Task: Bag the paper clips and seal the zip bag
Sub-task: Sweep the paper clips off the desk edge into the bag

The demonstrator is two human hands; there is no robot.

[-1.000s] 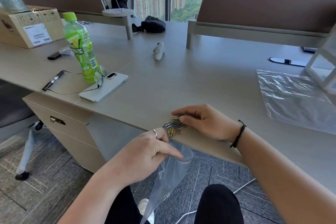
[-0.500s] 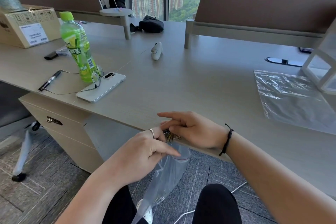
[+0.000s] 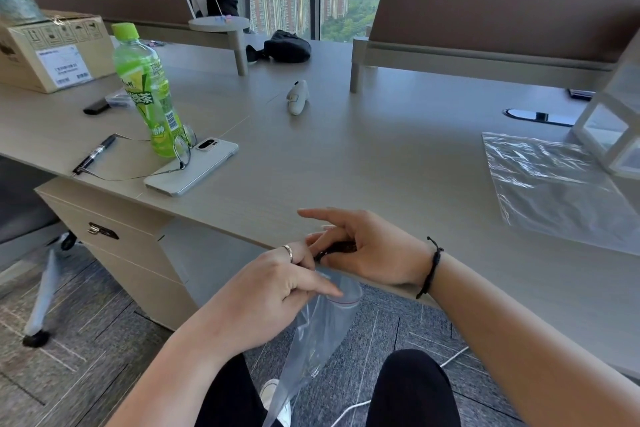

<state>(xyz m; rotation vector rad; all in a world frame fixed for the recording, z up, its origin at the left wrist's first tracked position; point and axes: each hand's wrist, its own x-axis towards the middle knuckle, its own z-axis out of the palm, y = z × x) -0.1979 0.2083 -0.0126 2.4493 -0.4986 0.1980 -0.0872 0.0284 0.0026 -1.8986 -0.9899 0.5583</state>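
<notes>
The left hand (image 3: 277,291) pinches the mouth of a clear zip bag (image 3: 318,329) just below the near edge of the tabletop (image 3: 381,156); the bag hangs open-mouthed toward the floor, its red seal line visible at the rim. The right hand (image 3: 367,250) rests at the tabletop edge, index finger extended, the other fingers curled over a dark cluster of paper clips (image 3: 337,250) directly above the bag's opening. Whether this grip closes on the clips or only sweeps them cannot be told. A 2nd clear bag (image 3: 554,184) lies flat at right, well apart. At left stand a green bottle (image 3: 147,90), a white phone (image 3: 194,170), a pen (image 3: 93,154) and a cardboard box (image 3: 45,52).
</notes>
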